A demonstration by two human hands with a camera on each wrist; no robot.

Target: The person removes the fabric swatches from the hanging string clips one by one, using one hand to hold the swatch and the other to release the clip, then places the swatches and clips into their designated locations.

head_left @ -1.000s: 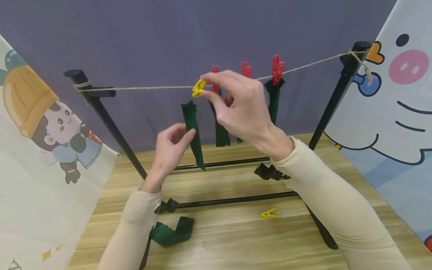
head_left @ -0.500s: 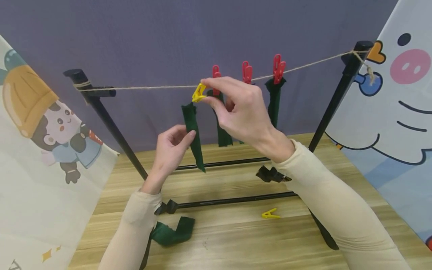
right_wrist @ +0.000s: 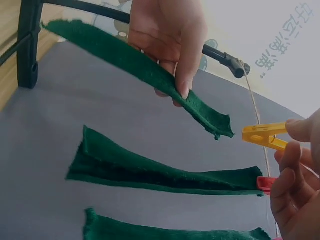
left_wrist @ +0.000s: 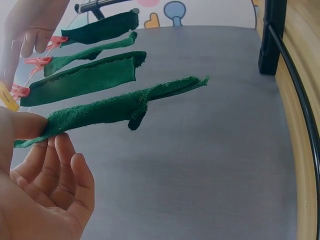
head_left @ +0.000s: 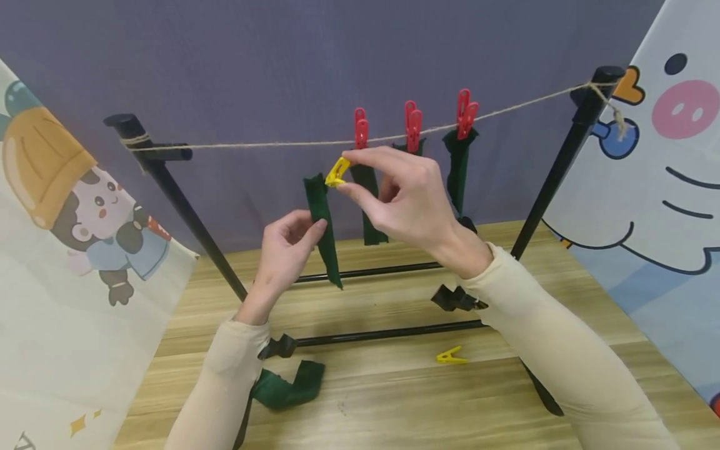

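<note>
In the head view my left hand [head_left: 287,247] pinches a dark green cloth strip [head_left: 322,209] between thumb and fingers, its top end below the string [head_left: 264,145]. My right hand [head_left: 407,200] pinches a yellow clothespin [head_left: 337,172] by its handles, close to the strip's upper end. The right wrist view shows a small gap between the yellow clothespin [right_wrist: 262,135] and the strip [right_wrist: 150,75]. Three red clothespins [head_left: 361,129] clip other green strips [head_left: 371,206] to the string, right of the held one; my right hand partly hides them.
A second yellow clothespin [head_left: 451,356] lies on the wooden table [head_left: 394,400]. Another green strip [head_left: 289,386] lies near the left forearm. Black posts [head_left: 180,200] and crossbars [head_left: 382,335] form the frame bearing the string. Printed panels [head_left: 73,281] flank both sides.
My right hand has lowered the yellow clothespin from string height to beside the strip's top. The left hand and its strip have sunk slightly.
</note>
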